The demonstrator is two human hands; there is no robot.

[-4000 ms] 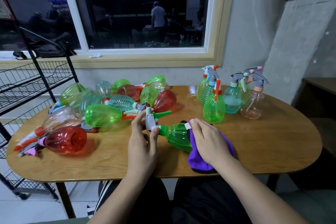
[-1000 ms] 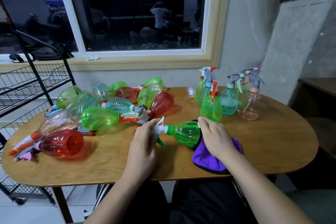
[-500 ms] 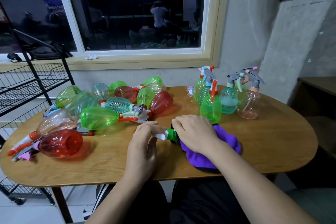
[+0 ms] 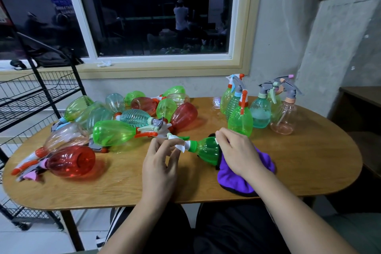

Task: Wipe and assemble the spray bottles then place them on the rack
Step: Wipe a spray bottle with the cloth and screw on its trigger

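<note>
A green spray bottle [image 4: 207,148] lies on its side on the wooden table [image 4: 309,163], its white trigger head pointing left. My left hand [image 4: 159,163] pinches that white head with its fingertips. My right hand [image 4: 239,150] presses a purple cloth [image 4: 243,179] against the bottle's body, fingers curled over the cloth. The bottle's base is hidden under the cloth and my hand.
Several green, red and clear bottles lie in a pile [image 4: 115,121] on the table's left half. A group of upright assembled bottles [image 4: 259,107] stands at the back right. A black wire rack [image 4: 31,97] stands left of the table, under the window.
My right hand with the cloth has slid back along the bottle toward its base, uncovering the green neck and shoulder. My left hand keeps its hold on the white head.
</note>
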